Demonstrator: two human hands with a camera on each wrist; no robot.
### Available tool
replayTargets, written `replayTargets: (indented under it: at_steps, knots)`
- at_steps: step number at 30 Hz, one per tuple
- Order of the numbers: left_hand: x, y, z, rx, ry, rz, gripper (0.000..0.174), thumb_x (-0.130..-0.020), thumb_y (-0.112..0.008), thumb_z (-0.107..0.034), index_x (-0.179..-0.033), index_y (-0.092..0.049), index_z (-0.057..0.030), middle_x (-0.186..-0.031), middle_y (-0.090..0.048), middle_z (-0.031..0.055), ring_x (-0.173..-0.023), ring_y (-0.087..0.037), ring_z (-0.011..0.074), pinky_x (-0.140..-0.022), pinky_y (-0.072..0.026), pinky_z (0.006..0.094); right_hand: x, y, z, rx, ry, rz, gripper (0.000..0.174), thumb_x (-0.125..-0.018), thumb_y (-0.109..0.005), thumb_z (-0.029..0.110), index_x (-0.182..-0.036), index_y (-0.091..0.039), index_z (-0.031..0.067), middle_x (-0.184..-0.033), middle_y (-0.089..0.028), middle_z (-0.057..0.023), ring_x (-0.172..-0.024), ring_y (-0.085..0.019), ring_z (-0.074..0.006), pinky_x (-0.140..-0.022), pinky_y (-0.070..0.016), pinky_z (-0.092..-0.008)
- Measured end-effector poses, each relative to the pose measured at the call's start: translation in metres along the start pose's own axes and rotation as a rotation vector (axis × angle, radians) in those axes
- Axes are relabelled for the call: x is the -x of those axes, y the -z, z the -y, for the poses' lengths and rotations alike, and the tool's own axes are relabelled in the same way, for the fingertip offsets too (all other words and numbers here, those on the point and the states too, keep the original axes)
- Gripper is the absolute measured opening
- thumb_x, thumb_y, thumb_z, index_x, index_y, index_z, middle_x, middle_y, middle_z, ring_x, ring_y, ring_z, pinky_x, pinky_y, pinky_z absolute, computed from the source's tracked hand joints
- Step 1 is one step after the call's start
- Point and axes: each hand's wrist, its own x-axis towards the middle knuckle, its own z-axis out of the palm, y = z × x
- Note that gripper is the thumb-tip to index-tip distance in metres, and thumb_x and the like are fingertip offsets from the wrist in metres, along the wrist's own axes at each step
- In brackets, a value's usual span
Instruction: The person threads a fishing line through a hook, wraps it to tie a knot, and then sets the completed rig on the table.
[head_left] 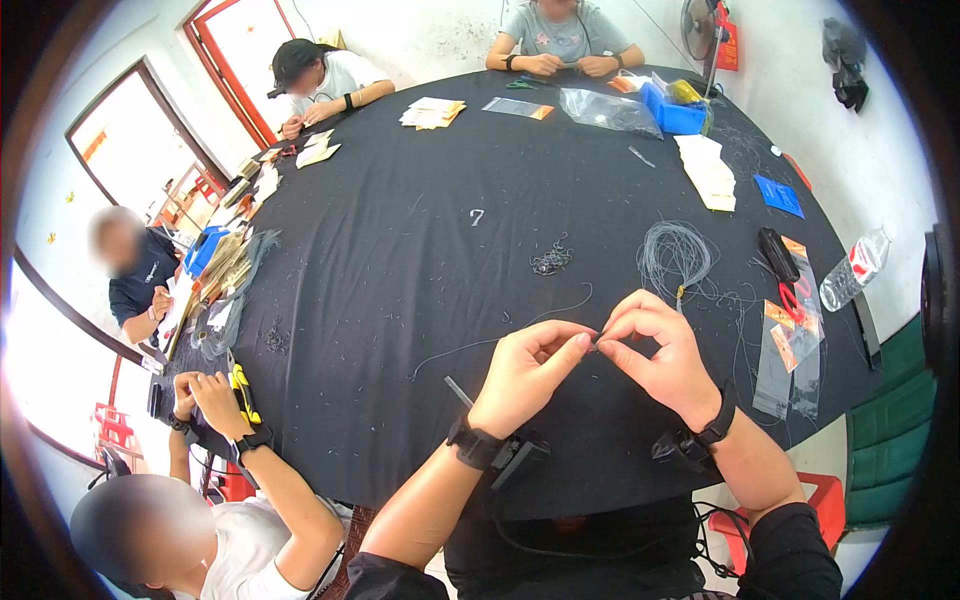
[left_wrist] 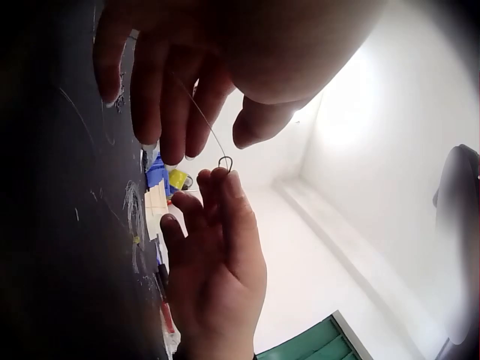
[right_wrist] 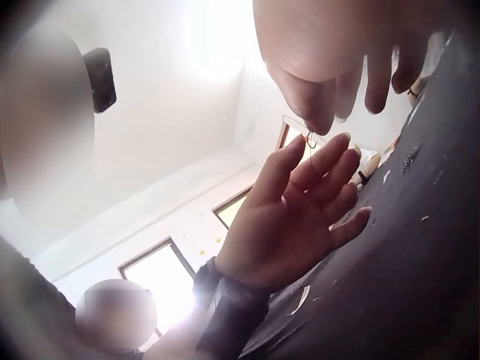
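Observation:
My right hand (head_left: 660,350) pinches a small curved fish hook (left_wrist: 226,163) between thumb and fingertips, its bend standing up past them in the left wrist view. A thin fishing line (left_wrist: 201,114) runs from the hook towards the fingers of my left hand (head_left: 530,368). That left hand is close beside the hook, with its fingers loosely extended and the thumb apart from them in both wrist views. On the black cloth, a length of line (head_left: 470,347) trails to the left of the hands.
Beyond the hands lie a pile of small dark hooks (head_left: 550,260) and a coil of line (head_left: 668,262). To the right are red-handled scissors (head_left: 790,300), plastic packets (head_left: 775,370) and a water bottle (head_left: 855,270). A person with yellow-handled pliers (head_left: 243,390) nearby sits at the left; others sit around the table.

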Motion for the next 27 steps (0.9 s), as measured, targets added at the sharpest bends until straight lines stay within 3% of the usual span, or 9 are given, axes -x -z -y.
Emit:
replayTargets:
  at_steps: [8, 14, 27]
  knots:
    - [0.0022, 0.0013, -0.0034, -0.048, 0.033, 0.027, 0.024, -0.093, -0.070, -0.016, -0.107, -0.070, 0.0032, -0.094, -0.073, 0.0077, -0.088, -0.066, 0.0093, -0.077, -0.0520, 0.0226, 0.0002, -0.0031, 0.0061, 0.025, 0.031, -0.012, 0.007, -0.081, -0.075, 0.003, -0.084, -0.069, 0.0026, -0.090, -0.061, -0.0036, -0.081, -0.061, -0.0138, -0.072, -0.0488, -0.0281]
    - [0.0020, 0.0040, -0.0027, -0.099, 0.019, -0.015, 0.021, -0.092, -0.072, -0.017, -0.101, -0.072, 0.0023, -0.089, -0.073, 0.0063, -0.081, -0.065, 0.0078, -0.072, -0.0506, 0.0209, 0.0002, -0.0035, 0.0038, 0.120, 0.111, -0.008, 0.008, -0.080, -0.075, 0.001, -0.084, -0.068, 0.0009, -0.090, -0.060, -0.0056, -0.080, -0.062, -0.0154, -0.072, -0.0494, -0.0265]
    - [0.0028, 0.0031, -0.0053, 0.021, 0.041, -0.027, 0.021, -0.093, -0.071, -0.017, -0.100, -0.070, 0.0019, -0.088, -0.071, 0.0047, -0.082, -0.064, 0.0085, -0.075, -0.0498, 0.0221, -0.0021, 0.0006, 0.0097, 0.085, 0.035, -0.005, 0.009, -0.080, -0.075, 0.003, -0.089, -0.072, 0.0033, -0.092, -0.061, -0.0043, -0.082, -0.061, -0.0140, -0.072, -0.0490, -0.0257]
